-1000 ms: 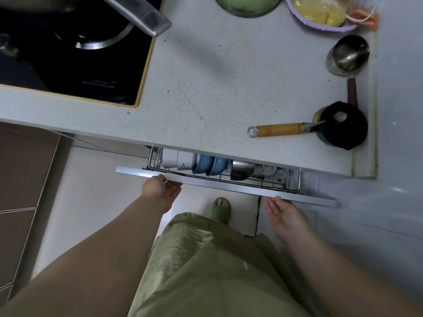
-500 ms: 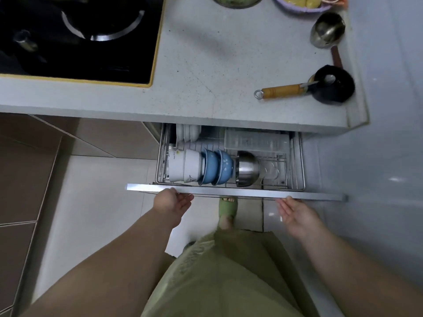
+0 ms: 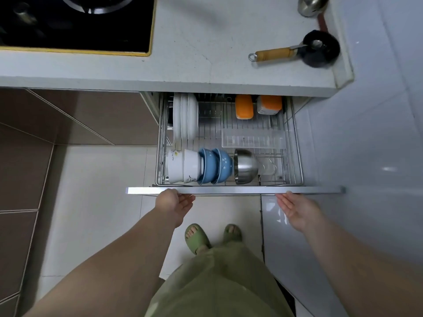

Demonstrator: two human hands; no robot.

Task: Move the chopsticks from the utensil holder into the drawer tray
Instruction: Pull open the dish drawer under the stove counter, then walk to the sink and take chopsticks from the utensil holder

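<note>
The pull-out drawer stands wide open under the counter, its silver front rail (image 3: 229, 191) nearest me. A clear plastic tray (image 3: 253, 139) lies flat on the wire rack (image 3: 295, 143) inside, and I see nothing in it. My left hand (image 3: 174, 202) hooks its fingers under the rail's left part. My right hand (image 3: 297, 207) is palm up, its fingertips tucked under the rail's right part. No chopsticks are in view.
In the rack are upright white plates (image 3: 185, 117), white bowls (image 3: 183, 165), blue bowls (image 3: 214, 165), a steel bowl (image 3: 246, 167) and orange-lidded containers (image 3: 244, 106). On the counter (image 3: 206, 30) are a stove (image 3: 75, 21), a black pot (image 3: 320, 50) holding a wooden-handled tool (image 3: 273, 54), and a steel cup (image 3: 311, 5).
Both hands have drawn the drawer out toward me, from slightly open to fully open. The plates, orange containers and clear tray have come into sight.
</note>
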